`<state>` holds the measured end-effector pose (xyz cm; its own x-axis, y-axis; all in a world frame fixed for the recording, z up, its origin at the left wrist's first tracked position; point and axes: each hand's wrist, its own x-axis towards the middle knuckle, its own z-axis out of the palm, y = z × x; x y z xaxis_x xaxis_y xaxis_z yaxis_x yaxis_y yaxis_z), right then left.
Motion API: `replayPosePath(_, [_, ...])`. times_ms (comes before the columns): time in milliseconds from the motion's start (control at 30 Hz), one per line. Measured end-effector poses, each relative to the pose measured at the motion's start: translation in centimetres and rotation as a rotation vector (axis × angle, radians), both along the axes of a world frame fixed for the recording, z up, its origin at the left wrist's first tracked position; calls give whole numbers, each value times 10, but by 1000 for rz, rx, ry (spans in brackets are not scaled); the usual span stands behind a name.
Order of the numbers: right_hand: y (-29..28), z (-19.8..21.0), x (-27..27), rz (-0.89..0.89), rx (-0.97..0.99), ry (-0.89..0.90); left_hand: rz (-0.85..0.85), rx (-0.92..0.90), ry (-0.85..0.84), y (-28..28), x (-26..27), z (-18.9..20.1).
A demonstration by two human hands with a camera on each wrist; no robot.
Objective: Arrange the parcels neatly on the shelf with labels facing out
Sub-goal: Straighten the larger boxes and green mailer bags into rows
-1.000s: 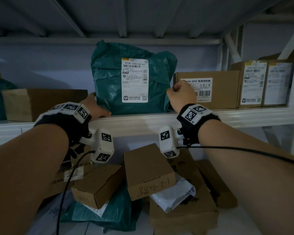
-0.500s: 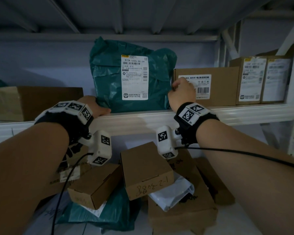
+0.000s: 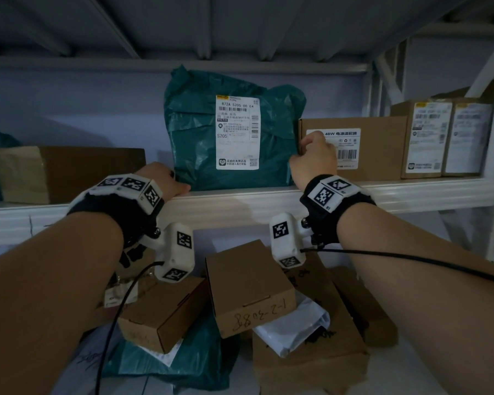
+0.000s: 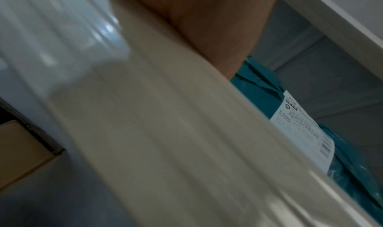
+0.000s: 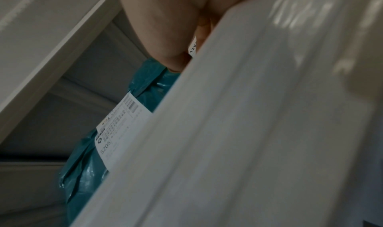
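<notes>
Teal parcel (image 3: 197, 132) stands upright on the white shelf (image 3: 240, 201), its label (image 3: 237, 132) facing out. Left hand (image 3: 163, 181) rests at its lower left corner, fingers hidden, so its grip cannot be told. Right hand (image 3: 314, 161), fingers curled, is at its right edge, against a cardboard box (image 3: 380, 149). More boxes (image 3: 248, 286) lie below.

Your bare forearms wear black fabric wrist straps (image 3: 330, 220) topped with white marker-printed plates, white camera housings (image 3: 174, 253) and black cables (image 3: 405, 259).
</notes>
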<state>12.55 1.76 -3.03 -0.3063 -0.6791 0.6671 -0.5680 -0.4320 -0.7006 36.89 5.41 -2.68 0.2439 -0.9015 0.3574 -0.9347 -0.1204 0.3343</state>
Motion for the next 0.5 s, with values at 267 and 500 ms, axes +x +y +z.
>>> replayPosePath(267, [9,-1,-5,49,37,60,62,20,51,-1,-2,-1])
replayPosePath(500, [2,-1,-4,74,22,154,118,27,34,5,-9,0])
